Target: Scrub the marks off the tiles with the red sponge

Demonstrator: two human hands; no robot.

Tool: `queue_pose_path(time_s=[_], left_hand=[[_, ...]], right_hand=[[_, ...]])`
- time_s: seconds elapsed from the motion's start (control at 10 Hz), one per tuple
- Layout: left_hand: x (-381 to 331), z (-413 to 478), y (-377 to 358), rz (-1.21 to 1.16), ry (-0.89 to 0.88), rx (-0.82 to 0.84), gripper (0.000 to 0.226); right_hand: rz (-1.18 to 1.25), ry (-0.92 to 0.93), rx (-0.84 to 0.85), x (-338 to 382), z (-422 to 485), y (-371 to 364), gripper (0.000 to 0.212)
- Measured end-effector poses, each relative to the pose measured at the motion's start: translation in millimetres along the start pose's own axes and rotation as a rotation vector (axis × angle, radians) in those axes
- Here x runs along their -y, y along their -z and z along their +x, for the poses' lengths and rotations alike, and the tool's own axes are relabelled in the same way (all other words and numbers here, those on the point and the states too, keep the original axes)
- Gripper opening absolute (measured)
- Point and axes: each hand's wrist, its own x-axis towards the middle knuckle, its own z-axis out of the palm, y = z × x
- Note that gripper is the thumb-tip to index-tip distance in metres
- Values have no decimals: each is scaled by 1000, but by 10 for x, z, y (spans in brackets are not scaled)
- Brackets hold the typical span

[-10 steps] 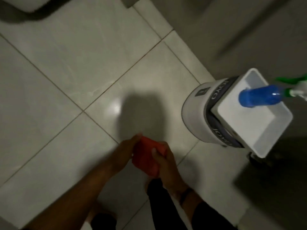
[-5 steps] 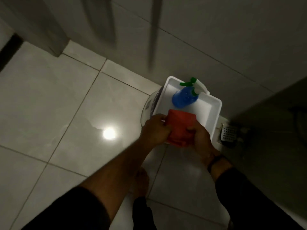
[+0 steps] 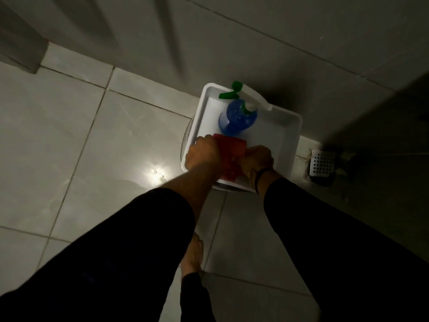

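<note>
Looking down at this from my end, the risks line up pretty neatly across the shot. Far left, the floor tiles (image 3: 69, 140) are glossy with a light glare, maybe wet, and there's a bare foot (image 3: 192, 256) planted mid-floor, so a slip while leaning forward seems possible to me.

Then the left hand (image 3: 202, 154) is curled around the left edge of the red sponge (image 3: 229, 152), and the right hand (image 3: 256, 158) is pinching its right edge; both are closed on it, holding it just over the near end of the white tub (image 3: 292, 135). The tub sits on top of something round and white, which I can't identify. If I press down while wringing or dipping, I reckon the tub could tip off that perch.

Just behind the sponge stands the blue spray bottle (image 3: 238, 119), upright inside the tub. A careless knuckle could knock it over.

Far right, the floor drain (image 3: 321, 165) sits in shadow; it's dim enough that I honestly can't spot any marks, so missing them is likely.
</note>
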Motion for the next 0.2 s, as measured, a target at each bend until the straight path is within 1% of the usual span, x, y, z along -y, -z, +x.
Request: queue_pose_path(time_s=[0.1, 0.2], left_hand=[[-41, 2, -47, 35, -13, -40, 60], [-80, -88, -6, 96, -72, -67, 68]], right_hand=[[-14, -15, -106, -32, 15, -13, 64], [1, -37, -176, -94, -105, -6, 73]])
